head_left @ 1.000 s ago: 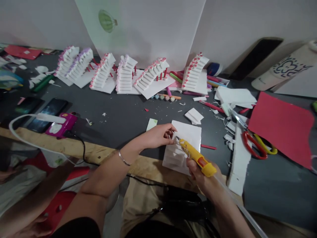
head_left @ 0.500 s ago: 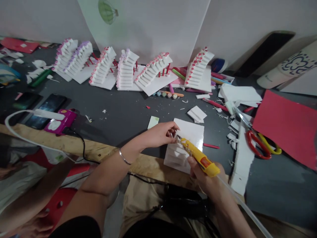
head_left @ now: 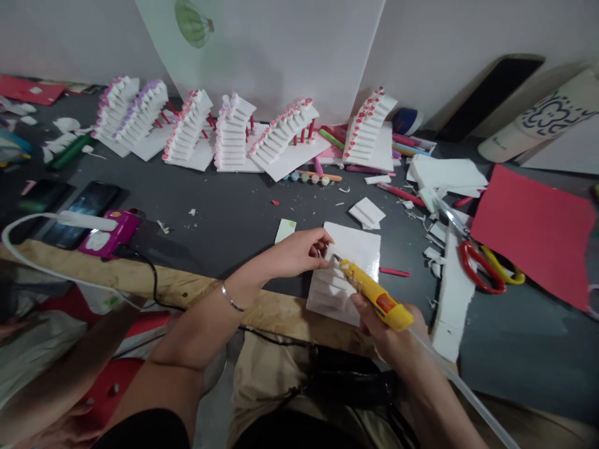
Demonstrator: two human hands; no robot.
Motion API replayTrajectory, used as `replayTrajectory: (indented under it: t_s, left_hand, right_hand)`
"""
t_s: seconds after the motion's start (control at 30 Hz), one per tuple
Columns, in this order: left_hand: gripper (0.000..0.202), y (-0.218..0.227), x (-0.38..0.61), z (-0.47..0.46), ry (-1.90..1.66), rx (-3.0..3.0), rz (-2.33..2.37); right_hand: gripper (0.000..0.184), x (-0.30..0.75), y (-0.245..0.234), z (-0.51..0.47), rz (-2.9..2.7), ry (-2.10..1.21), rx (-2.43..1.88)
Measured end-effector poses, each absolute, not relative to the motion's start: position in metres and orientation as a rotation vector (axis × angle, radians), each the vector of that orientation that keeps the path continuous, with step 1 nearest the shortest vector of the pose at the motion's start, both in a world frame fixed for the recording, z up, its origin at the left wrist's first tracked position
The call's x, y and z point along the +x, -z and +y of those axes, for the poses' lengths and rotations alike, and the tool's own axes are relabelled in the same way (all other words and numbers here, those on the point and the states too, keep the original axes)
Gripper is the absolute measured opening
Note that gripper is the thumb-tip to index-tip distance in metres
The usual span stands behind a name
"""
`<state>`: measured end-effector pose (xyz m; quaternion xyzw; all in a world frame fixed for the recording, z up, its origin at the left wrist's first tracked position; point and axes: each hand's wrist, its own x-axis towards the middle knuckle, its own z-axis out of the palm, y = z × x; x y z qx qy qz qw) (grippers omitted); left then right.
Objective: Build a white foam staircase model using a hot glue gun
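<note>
A yellow hot glue gun (head_left: 374,293) is gripped in my right hand (head_left: 395,330), with a long clear glue stick (head_left: 461,380) trailing from its back. Its nozzle points at the upper steps of a small white foam staircase (head_left: 330,288). My left hand (head_left: 309,251), wearing a bangle, holds the staircase's far end with curled fingers; the fingertips are partly hidden. Under the staircase lies a glossy white board (head_left: 362,243), close to the table's front edge. A red stick (head_left: 394,272) rests just right of the board.
Several finished foam staircases (head_left: 234,134) with coloured beads stand along the back. Red-handled scissors (head_left: 480,268), red paper (head_left: 533,231) and foam scraps lie right. A pink power adapter (head_left: 110,234) and phones (head_left: 79,215) sit left, near another person's arm (head_left: 60,380).
The camera view has shifted slightly. The glue gun's nozzle stays by the upper steps, and my left hand keeps its place at the staircase.
</note>
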<state>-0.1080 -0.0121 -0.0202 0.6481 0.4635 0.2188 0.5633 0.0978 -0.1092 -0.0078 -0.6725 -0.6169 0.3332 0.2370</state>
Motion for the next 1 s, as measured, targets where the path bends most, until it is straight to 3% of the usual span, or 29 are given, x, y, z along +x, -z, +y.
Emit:
replayTrajectory:
  t_s: [1.0]
  left_hand:
    - [0.034, 0.017, -0.109, -0.011, -0.503, 1.482, 1.089]
  right_hand:
    - [0.046, 0.135, 0.007, -0.114, -1.694, -0.898, -1.965]
